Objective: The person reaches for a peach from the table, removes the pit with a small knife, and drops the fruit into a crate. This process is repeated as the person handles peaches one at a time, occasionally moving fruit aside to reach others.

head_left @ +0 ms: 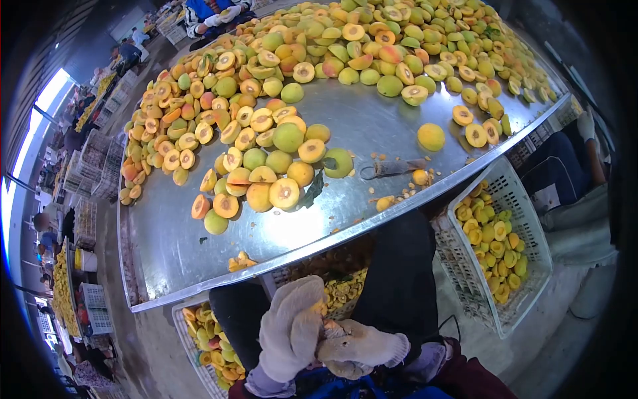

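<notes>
My left hand [290, 326], in a pale, stained work glove, is raised over my lap with its fingers curled. My right hand [364, 344], gloved the same way, presses against it with fingers closed. A small orange patch shows where they meet; whether it is fruit or a stain I cannot make out. Beyond them, halved and whole yellow peaches [284, 193] lie on the metal table [372, 233]. A metal tool with a looped handle [395, 167] rests near the front edge, beside loose pits and scraps [405, 194].
A white crate of peach halves [535, 246] stands at right; another crate [183, 332] is at lower left. Beneath the table, a basket holds cut pieces [345, 289]. A large peach heap [319, 33] covers the far side. Other people sit across and at right.
</notes>
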Available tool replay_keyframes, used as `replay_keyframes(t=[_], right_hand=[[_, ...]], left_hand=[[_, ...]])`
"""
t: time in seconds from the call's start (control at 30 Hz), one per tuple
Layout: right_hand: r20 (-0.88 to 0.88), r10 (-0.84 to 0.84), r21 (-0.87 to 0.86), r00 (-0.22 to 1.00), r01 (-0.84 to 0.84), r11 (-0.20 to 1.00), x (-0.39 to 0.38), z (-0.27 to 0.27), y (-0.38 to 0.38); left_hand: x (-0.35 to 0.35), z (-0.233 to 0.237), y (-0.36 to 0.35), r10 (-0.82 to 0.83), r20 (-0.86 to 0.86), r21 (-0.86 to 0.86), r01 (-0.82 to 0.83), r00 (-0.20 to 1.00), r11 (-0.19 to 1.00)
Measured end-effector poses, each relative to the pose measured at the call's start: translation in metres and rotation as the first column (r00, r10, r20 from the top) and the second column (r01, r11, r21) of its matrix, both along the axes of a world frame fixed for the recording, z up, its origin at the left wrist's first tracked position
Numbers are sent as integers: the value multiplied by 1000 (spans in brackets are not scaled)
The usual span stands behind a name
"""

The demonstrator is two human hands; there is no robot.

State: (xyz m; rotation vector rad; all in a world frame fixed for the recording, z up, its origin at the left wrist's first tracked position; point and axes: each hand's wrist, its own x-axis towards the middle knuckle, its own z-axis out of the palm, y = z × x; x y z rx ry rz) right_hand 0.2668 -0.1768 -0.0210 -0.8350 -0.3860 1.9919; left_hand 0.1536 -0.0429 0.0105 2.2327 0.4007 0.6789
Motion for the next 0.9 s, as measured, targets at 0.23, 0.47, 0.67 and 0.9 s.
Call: replay_keyframes(t=[0.23,0.47,0.67,0.9], right_hand=[[-161,-113,81,980,127,989,-10,-24,-11],[-76,-13,42,997,16,999,-5,-38,-15],[307,-246,362,919,126,924,-10,-42,-14],[206,-211,286,956,148,947,-7,-43,-15]], left_hand=[[0,-7,-1,-102,147,51,95,984,994],[14,15,-1,-14,-183,43,22,983,999],[20,15,4,-52,-260,131,88,964,987],[23,2,2,-37,-203,48,48,978,998]])
